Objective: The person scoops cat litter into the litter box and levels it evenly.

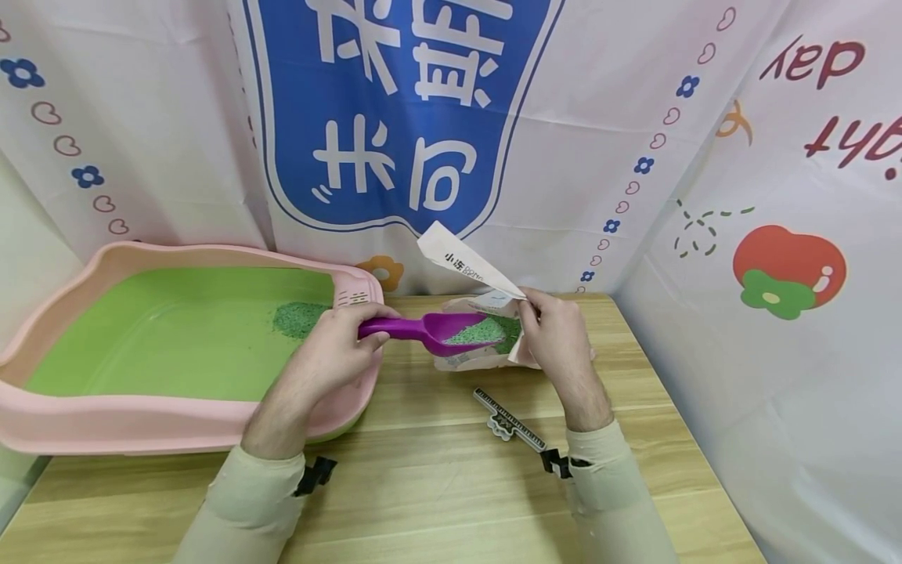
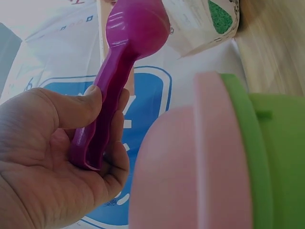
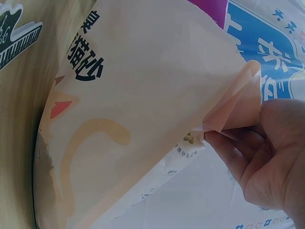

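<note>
My left hand [image 1: 331, 345] grips the handle of a purple scoop [image 1: 398, 328]. Green cat litter [image 1: 472, 334] fills the scoop's bowl, which is level over the mouth of a paper litter bag [image 1: 458, 363]. Inside the bag more green granules show. My right hand [image 1: 560, 333] pinches the bag's torn top edge, and a pale flap [image 1: 458, 261] sticks up beside it. In the right wrist view, the bag [image 3: 124, 90] carries dark characters and a cat's tail drawing. The left wrist view shows fingers and thumb wrapped round the scoop's hollow handle [image 2: 112, 81].
A pink-rimmed litter box [image 1: 134, 423] with a green base stands at the left, partly under my left forearm. A small heap of litter [image 1: 299, 319] lies in its right end. A black-and-white toothed strip [image 1: 510, 419] with a paw shape lies on the wooden table [image 1: 423, 501]. Printed cloth hangs behind.
</note>
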A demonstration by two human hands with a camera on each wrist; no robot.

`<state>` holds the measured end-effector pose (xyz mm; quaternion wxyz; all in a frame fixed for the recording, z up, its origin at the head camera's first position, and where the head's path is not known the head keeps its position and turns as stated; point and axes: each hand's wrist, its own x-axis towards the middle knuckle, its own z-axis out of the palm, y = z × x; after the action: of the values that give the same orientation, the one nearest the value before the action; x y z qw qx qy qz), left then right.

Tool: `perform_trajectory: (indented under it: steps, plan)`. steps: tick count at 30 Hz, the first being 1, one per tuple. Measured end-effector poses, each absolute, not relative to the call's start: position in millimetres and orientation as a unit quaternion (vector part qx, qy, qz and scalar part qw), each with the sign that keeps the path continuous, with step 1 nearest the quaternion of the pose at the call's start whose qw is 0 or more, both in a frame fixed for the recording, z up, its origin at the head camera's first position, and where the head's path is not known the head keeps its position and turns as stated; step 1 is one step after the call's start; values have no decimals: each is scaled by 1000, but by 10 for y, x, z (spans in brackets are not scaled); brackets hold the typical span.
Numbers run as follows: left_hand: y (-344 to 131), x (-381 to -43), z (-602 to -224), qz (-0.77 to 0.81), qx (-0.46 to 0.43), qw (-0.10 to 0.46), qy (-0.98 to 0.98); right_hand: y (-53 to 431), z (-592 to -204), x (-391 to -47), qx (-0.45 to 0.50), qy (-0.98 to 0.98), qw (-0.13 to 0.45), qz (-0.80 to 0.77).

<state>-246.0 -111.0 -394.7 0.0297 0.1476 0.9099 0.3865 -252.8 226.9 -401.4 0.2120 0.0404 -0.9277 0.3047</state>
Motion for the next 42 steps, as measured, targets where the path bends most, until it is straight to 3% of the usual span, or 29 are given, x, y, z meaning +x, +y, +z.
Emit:
perform_trajectory:
  steps: [4,12,42]
  plan:
    - [-1127,-2448,-3931,388,152,30,909,2268,-4013,-2530,40,-928,211,305]
    - [-1213,-2411,-3841,349,172,-26,921,2269,-4010,-2527,40,-927,210,307]
    - [-1640,-2452,-3536,343,113,-61,931,2270,-4009,-2526,42,-925,206,315]
